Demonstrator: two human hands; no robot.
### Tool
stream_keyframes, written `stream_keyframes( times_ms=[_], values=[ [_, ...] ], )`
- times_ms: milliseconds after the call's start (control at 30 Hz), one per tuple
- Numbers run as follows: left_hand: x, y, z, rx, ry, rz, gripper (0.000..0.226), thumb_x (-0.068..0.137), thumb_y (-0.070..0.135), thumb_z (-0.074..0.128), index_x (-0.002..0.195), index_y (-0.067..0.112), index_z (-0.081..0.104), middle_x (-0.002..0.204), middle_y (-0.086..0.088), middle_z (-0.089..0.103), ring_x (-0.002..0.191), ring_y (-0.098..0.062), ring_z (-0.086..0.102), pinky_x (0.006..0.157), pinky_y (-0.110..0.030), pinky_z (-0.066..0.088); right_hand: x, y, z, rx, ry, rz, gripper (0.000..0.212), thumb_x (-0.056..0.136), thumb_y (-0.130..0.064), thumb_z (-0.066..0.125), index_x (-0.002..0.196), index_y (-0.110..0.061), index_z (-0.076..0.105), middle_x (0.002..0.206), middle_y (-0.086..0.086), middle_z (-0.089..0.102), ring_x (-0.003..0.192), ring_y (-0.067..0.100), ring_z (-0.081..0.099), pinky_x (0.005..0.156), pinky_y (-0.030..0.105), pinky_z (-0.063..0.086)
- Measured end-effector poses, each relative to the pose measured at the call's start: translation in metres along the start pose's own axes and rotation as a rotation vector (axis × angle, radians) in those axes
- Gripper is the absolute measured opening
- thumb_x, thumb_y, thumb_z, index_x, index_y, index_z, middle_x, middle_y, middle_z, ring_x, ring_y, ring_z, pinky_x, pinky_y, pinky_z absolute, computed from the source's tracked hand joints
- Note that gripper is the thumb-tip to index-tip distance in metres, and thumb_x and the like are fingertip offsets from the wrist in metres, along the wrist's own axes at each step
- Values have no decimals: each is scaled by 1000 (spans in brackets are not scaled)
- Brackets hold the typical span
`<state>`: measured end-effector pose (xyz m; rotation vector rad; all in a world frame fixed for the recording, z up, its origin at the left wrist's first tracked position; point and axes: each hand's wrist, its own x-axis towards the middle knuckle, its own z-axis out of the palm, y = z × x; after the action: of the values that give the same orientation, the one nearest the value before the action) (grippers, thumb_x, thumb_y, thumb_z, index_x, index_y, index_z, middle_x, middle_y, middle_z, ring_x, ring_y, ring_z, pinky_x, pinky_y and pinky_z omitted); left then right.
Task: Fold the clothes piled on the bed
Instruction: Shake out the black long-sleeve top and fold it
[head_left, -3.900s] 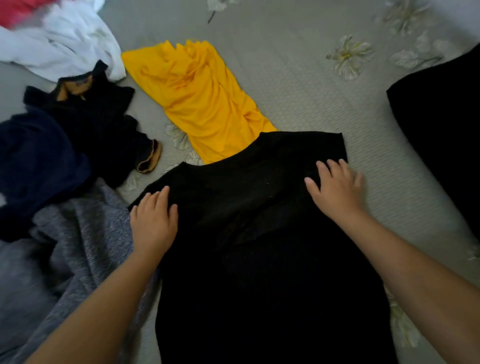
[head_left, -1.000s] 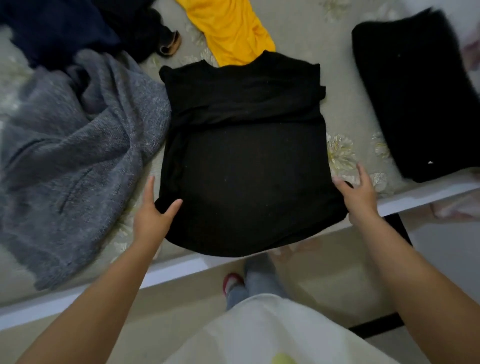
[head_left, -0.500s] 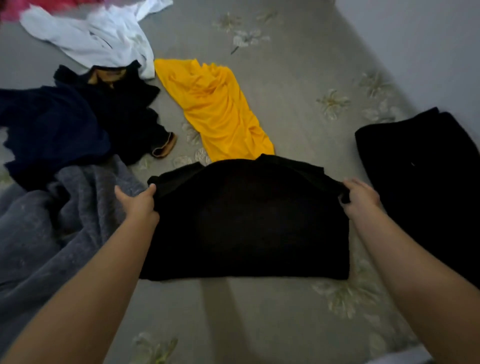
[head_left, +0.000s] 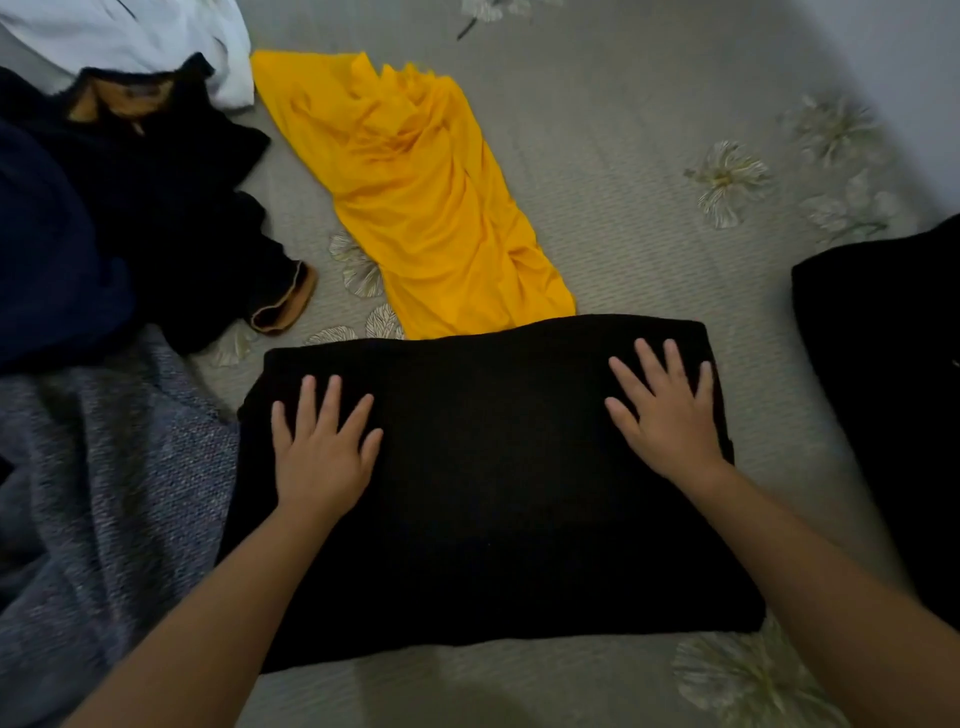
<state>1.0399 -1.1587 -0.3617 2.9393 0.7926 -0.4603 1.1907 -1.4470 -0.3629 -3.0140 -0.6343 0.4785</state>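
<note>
Head view. Grey bedsheet (head_left: 623, 156) with a pale flower print covers the whole surface; a pale wall (head_left: 914, 62) rises at top right.

Black top (head_left: 493, 467) lies folded into a flat rectangle at centre, its near edge toward the viewer, its far edge just overlapping the low end of the yellow cloth (head_left: 415, 197). Left hand (head_left: 322, 447) lies flat on the top's left part, fingers spread and straight, pinching nothing. Right hand (head_left: 670, 415) lies flat near the top's far right corner, fingers spread too, palm down.

Left side is crowded: grey knit (head_left: 104, 467) touches the top's left edge, navy garment (head_left: 47, 249) sits above it, a black piece with tan trim (head_left: 176, 208) beside that, white cloth (head_left: 156, 31) at the top left corner. Yellow cloth runs diagonally up from the top toward the white cloth.

Right side: another black garment (head_left: 883, 389) at the frame edge, apart from the top by a strip of bare sheet. Open sheet shows beyond the yellow cloth toward the wall, and a narrow band along the top's near edge.
</note>
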Motion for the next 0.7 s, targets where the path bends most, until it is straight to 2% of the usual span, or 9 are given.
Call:
stream_keyframes(
  times_ms=[100, 233, 333, 400, 467, 533, 600, 700],
  values=[
    [3, -8, 8, 55, -136, -197, 58, 93, 55, 16, 146, 35, 3, 156, -7, -4, 140, -33, -14, 111, -51, -8, 9, 6, 6, -108, -116, 87, 53, 96, -48, 20, 146, -33, 9, 156, -1, -4, 142, 24, -11, 111, 51, -8],
    [4, -10, 10, 59, -206, -230, 61, 92, 58, 16, 146, 35, -2, 156, -7, -6, 140, -34, -13, 110, -54, -6, 14, 16, 11, -29, -179, 122, 52, 97, -46, 21, 146, -33, 9, 156, -3, -6, 142, 21, -12, 112, 49, -7],
    [4, -10, 5, -12, -181, -207, 61, 93, 55, 20, 146, 32, 1, 156, -9, -4, 141, -31, -12, 111, -53, -6, 8, 15, 8, 50, -83, 159, 55, 96, -43, 29, 147, -27, 13, 156, 3, -4, 143, 23, -8, 113, 47, -3],
    [-7, -11, 2, -95, -98, -197, 60, 94, 50, 27, 147, 30, 7, 155, -10, -1, 142, -30, -10, 111, -52, -7, -14, 13, 6, 115, 21, 282, 61, 93, -44, 38, 147, -24, 16, 155, 11, 2, 143, 28, -1, 113, 49, 4],
    [-30, -13, 2, -169, -44, -268, 59, 94, 46, 31, 147, 29, 11, 155, -11, 1, 141, -33, -8, 111, -53, -4, -50, 9, 10, 230, 69, 413, 69, 89, -45, 48, 146, -22, 19, 153, 20, 9, 140, 35, 8, 112, 52, 14],
    [-63, -15, 6, -252, -50, -398, 59, 94, 44, 34, 147, 27, 12, 155, -13, 0, 141, -35, -3, 110, -55, 4, -92, 2, 19, 340, 35, 528, 76, 86, -46, 53, 147, -23, 15, 149, 25, 16, 136, 38, 19, 109, 50, 22],
    [-93, -14, 9, -355, -73, -487, 60, 94, 42, 37, 147, 25, 15, 154, -16, 1, 138, -39, 6, 107, -56, 16, -122, -7, 29, 349, 1, 562, 79, 85, -46, 54, 147, -22, 11, 139, 29, 30, 125, 39, 33, 104, 47, 30],
    [-111, -11, 9, -448, -93, -542, 62, 93, 42, 41, 147, 27, 15, 148, -21, 11, 128, -42, 26, 100, -53, 31, -128, -19, 27, 488, 0, 575, 71, 89, -41, 50, 147, -24, 13, 124, 29, 42, 110, 38, 44, 93, 40, 36]
  ],
)
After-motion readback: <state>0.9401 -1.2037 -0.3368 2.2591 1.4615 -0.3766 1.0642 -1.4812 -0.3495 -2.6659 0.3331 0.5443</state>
